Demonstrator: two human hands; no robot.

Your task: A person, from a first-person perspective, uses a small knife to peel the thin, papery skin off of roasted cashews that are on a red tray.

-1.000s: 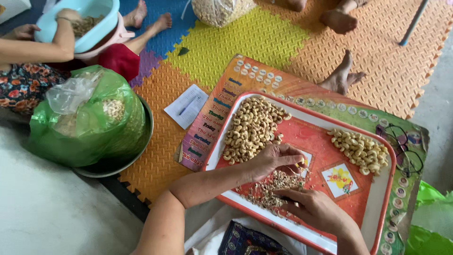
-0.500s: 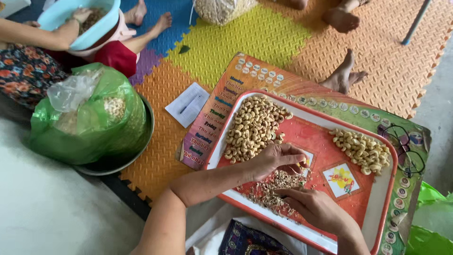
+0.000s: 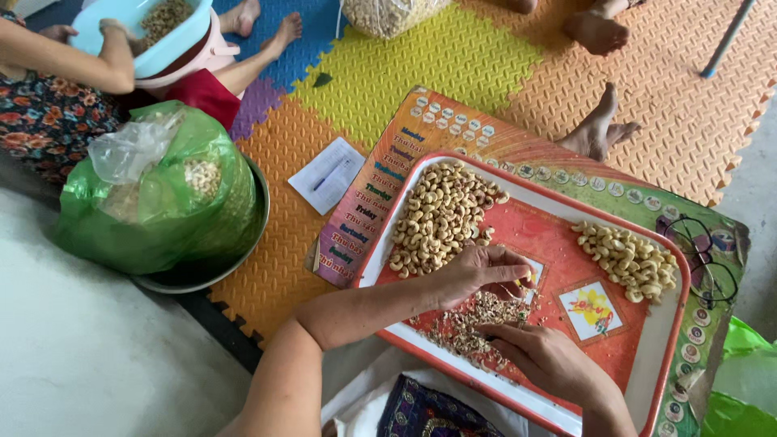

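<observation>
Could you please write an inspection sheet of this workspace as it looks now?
Surface: red tray on a printed board, over coloured foam mats.
Job's things: large cashew pile, smaller pile, broken bits and skins.
Clutter: green bag in metal bowl, paper with pen, eyeglasses.
Grippers: left hand pinches a nut; right hand rests on the bits.
Cables: nothing seen.
Surroundings: another person with a blue tub, bare feet.

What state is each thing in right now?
Red rectangular tray: flat, holding two cashew piles and scraps.
Green plastic bag: open-topped, in a metal bowl.
Left hand: fingers pinched over the scraps.
Right hand: resting on the tray.
Spectacles: folded open, lying beside the tray.
</observation>
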